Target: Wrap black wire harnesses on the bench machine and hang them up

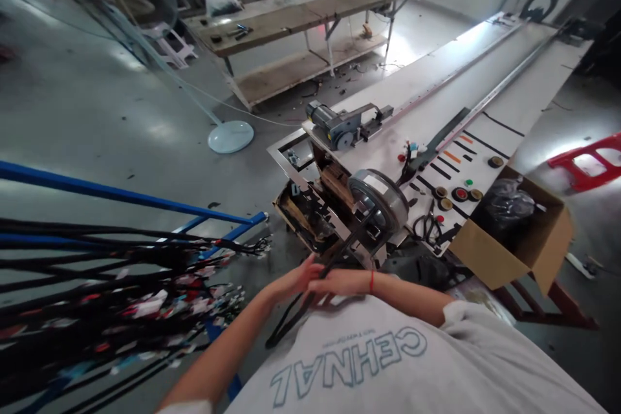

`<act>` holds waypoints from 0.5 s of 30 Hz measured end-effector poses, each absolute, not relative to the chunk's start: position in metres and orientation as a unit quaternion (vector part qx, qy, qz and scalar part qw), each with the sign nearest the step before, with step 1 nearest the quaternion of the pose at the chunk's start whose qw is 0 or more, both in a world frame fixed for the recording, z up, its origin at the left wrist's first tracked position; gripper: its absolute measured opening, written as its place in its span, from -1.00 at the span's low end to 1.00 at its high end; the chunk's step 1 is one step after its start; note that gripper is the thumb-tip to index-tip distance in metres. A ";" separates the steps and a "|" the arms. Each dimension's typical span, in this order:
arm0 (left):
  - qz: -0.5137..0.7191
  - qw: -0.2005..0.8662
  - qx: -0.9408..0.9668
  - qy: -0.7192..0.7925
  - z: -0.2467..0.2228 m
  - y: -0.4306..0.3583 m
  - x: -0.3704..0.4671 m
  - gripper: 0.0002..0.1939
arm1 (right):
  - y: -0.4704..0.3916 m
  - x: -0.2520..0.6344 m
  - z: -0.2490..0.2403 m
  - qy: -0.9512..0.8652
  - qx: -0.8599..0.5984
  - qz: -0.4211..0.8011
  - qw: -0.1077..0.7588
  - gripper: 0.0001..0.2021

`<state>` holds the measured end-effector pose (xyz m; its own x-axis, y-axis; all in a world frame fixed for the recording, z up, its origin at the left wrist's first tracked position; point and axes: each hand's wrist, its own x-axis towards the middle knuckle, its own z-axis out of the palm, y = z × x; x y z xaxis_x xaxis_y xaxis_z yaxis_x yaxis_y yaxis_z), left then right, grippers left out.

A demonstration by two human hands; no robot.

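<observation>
We record: white T-shirt [359, 349] with blue-grey outlined lettering; red wrist cord [372, 281]; black cable bundles [97, 265] flecked white and red; blue metal frame bar [121, 196]; brown cardboard box [490, 259]; red plastic stool [589, 160]; strips on the long pale table [388, 94], black and orange.

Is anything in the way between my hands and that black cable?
Nothing visible is in the way: your left hand and right hand are both at the black cable, which slants up toward the round wheel.
</observation>
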<state>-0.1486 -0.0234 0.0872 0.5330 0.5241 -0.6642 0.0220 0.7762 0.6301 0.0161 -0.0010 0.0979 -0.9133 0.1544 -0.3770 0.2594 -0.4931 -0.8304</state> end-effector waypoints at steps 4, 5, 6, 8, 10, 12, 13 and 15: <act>0.185 0.825 0.290 0.448 0.102 0.011 -0.085 -0.38 | 0.078 0.060 0.166 0.644 -0.003 -0.750 0.153 -0.49; 0.165 0.809 0.309 0.471 0.102 0.011 -0.086 -0.38 | 0.113 0.088 0.186 0.679 0.048 -0.728 0.079 -0.48; 0.138 0.786 0.334 0.501 0.101 0.008 -0.093 -0.35 | 0.151 0.119 0.203 0.731 0.149 -0.666 -0.020 -0.50; 0.091 0.715 0.398 0.567 0.095 -0.002 -0.112 -0.29 | 0.225 0.183 0.223 0.802 0.375 -0.434 -0.167 -0.53; 0.078 0.619 0.457 0.634 0.089 -0.010 -0.122 -0.24 | 0.283 0.236 0.220 0.822 0.519 -0.200 -0.124 -0.60; 0.099 0.540 0.497 0.672 0.086 -0.007 -0.109 -0.23 | 0.322 0.271 0.196 0.810 0.578 -0.102 0.003 -0.60; 0.117 0.507 0.512 0.683 0.087 -0.001 -0.094 -0.23 | 0.335 0.282 0.179 0.804 0.588 -0.086 0.021 -0.57; 0.157 0.443 0.535 0.702 0.090 0.018 -0.057 -0.28 | 0.353 0.296 0.145 0.799 0.584 -0.141 0.014 -0.55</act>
